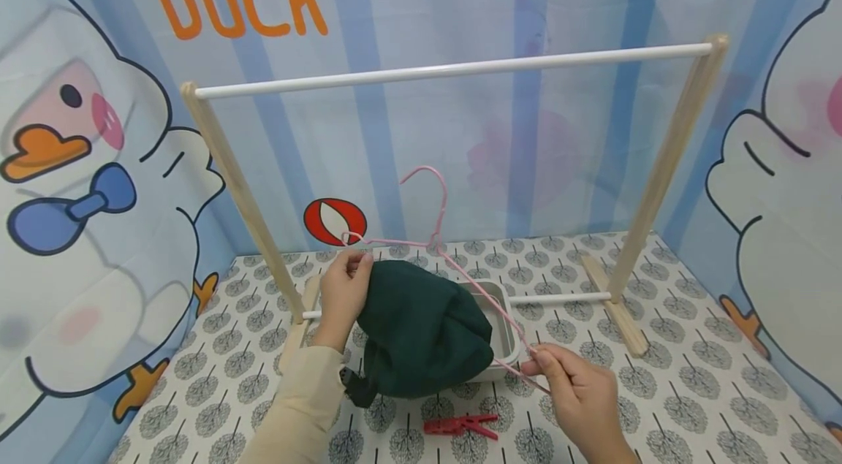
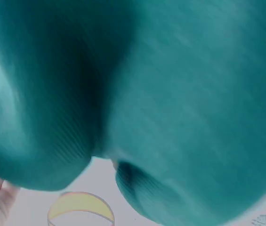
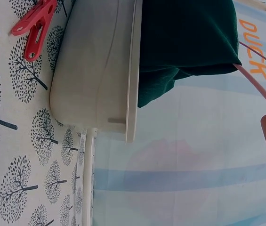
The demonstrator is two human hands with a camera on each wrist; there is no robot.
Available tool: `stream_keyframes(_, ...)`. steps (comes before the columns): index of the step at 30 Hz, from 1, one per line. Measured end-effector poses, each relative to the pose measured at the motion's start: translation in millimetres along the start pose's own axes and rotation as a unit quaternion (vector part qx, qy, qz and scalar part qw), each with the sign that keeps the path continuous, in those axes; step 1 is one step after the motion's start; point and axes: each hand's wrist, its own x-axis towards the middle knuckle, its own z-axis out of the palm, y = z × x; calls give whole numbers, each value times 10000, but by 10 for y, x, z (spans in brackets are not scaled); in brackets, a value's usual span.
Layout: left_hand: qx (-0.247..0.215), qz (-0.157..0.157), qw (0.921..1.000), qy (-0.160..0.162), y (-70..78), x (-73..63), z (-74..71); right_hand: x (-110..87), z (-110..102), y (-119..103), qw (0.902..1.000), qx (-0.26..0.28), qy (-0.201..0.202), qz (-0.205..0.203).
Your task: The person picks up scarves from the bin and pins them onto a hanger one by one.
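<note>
- Green garment [image 1: 421, 332]: we could not make out its full shape; it hid most of the lower bar of the pink hanger [image 1: 435, 243].
- Same garment: creased, soft, ribbed along parts; held up before the smooth, round-cornered bin [image 3: 90, 70].
- Left hand [image 1: 342, 296]: fingers and thumb pinched the fabric.
- Right hand [image 1: 580, 391]: fingertips pinched the slim hanger's corner.

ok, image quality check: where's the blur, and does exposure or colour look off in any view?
Head: evenly lit, mostly sharp, dark green bunched cloth low in contrast; left wrist: cloth fills most of the frame, soft and blurred, shifted to teal, background washed out; right wrist: image turned sideways, red plastic clothespin reasonably crisp, cloth near-black in places.
</note>
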Motion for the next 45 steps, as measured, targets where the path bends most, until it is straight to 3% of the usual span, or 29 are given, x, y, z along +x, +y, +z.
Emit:
stream_keyframes(5,-559,-193,9970,-504,-244,-106,-78,-6,-16,16,9999,-92,-30,139)
stream_keyframes(8,-931,-74,9911,-952,-397,-202,-116,-9,-21,23,9998,-107,-20,168)
stream_keyframes(13,-1754,204,9674,-1814,-513,-350,-147,-5,-19,35,9998,-97,4,173)
stream_keyframes(17,-1933,225,9548,-2246,-460,-408,-155,6,-22,41,9994,-253,-33,228)
stream_keyframes(20,-1868,154,9577,-2184,-365,-408,-159,12,-23,40,9994,-246,-67,223)
stream_keyframes(27,-1867,48,9676,-1698,-91,-383,-185,0,-9,42,9997,-120,-69,178)
stream_keyframes(34,-1981,283,9685,-1480,91,-360,-203,-4,-6,31,9999,-89,-75,50)
stream_keyframes(40,-1868,113,9779,-928,112,-252,-210,29,-27,-27,9998,83,-143,-69)
stream_keyframes(45,-2056,-121,9765,-634,100,-180,-249,48,-43,-44,9988,389,-61,-302)
